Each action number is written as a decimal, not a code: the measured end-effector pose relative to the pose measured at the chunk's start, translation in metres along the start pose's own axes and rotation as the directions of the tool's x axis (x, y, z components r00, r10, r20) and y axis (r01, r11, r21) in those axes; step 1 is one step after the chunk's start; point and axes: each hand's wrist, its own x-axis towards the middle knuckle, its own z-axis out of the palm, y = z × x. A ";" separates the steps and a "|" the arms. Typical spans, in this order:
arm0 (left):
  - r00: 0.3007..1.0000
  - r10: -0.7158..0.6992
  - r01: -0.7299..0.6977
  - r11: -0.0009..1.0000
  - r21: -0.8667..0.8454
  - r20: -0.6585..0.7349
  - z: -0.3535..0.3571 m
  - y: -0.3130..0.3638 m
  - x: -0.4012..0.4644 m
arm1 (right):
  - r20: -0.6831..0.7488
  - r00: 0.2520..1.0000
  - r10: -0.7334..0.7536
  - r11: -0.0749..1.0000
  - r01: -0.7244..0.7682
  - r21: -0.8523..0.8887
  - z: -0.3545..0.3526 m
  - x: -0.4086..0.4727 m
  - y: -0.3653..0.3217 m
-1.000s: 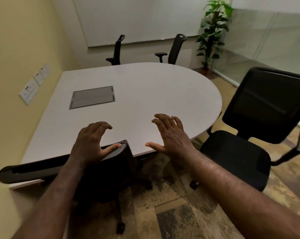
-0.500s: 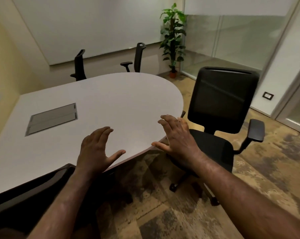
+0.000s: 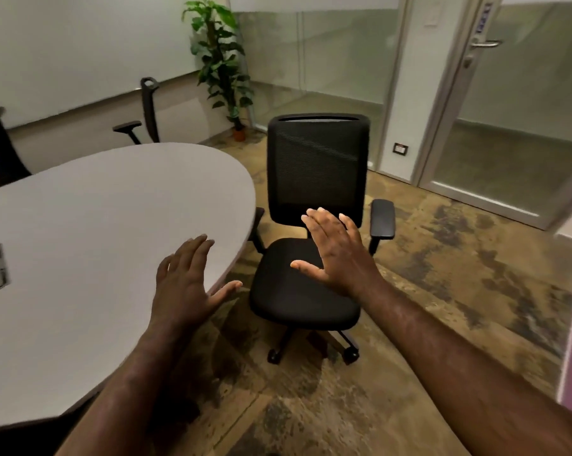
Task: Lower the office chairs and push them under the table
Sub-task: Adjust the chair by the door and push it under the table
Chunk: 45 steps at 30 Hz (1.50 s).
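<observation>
Both hands empty, fingers spread: left hand over table edge, right hand above black office chair seat just beyond; next probably find its height lever

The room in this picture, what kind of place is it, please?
Most likely a small office meeting room. A large rounded table has black office chairs around it, frosted glass partitions and a glass door close it off, and a potted plant stands in the corner.
</observation>
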 end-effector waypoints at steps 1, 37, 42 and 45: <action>1.000 0.003 -0.003 1.000 0.007 0.001 -0.001 0.000 0.001 | -0.010 1.000 -0.004 1.000 0.004 -0.002 0.000 0.001 0.000; 0.965 0.069 -0.003 0.968 -0.251 0.253 0.243 0.220 0.259 | 0.199 0.913 0.355 0.935 -0.350 -0.061 0.052 0.005 0.369; 0.963 -0.009 0.078 0.965 -0.249 0.269 0.270 0.258 0.272 | 0.257 0.919 0.299 0.954 -0.296 -0.049 0.061 0.010 0.424; 0.955 -0.055 0.127 0.964 -0.234 0.292 0.288 0.271 0.282 | 0.283 0.928 0.243 0.969 -0.245 -0.029 0.070 0.024 0.453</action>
